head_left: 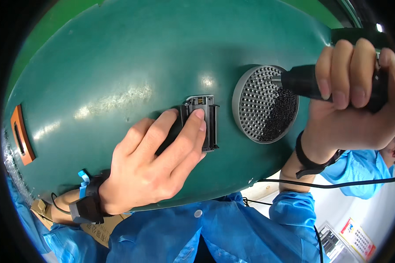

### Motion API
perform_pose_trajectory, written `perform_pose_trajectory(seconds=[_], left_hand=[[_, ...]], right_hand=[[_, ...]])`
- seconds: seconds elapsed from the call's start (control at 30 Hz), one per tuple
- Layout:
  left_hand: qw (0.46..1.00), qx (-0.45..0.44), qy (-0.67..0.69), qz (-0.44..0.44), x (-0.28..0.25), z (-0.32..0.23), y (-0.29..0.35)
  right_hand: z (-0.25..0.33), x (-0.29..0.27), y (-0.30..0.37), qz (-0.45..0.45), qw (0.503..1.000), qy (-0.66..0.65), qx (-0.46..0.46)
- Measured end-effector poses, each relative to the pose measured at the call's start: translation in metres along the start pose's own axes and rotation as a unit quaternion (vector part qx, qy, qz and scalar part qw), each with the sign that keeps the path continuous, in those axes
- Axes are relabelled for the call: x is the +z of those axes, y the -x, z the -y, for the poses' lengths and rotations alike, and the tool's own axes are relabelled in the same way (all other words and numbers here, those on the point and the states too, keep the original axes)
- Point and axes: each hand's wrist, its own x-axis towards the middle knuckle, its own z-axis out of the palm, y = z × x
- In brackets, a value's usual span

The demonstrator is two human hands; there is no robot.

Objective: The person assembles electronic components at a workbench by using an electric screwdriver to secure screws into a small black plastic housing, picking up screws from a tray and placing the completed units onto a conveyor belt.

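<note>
My left hand [151, 164] holds a black plastic housing [212, 125] down on the green table. Its fingers lie across the housing and partly hide it; small gold contacts show at the far end. My right hand [353, 94] is wrapped round a black electric screwdriver [300, 82]. The screwdriver points left, its metal tip over a round grey screw tray [238, 107]. Rows of small holes cover the tray's plate, and many small black screws [280, 113] are heaped on its right and near side.
At the far left of the green table [131, 52] lies an orange-brown piece with a dark slot [22, 135]. A black cable [333, 185] runs below my right wrist. Another person in a blue sleeve [360, 175] is at the right. A cardboard box [103, 230] stands below the table's near edge.
</note>
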Motion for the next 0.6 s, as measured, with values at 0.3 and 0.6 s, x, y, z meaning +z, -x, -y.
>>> perform_pose_trajectory(seconds=[0.3,0.6], left_hand=[[1.0,-0.01,0.018,-0.017,0.006,0.001,0.003],[0.998,-0.011,0.057,-0.008,0.006,0.001,-0.001]], right_hand=[[-0.007,0.001,0.006,0.04,0.999,0.014,-0.011],[-0.007,-0.01,0.007,0.068,0.997,0.031,-0.035]])
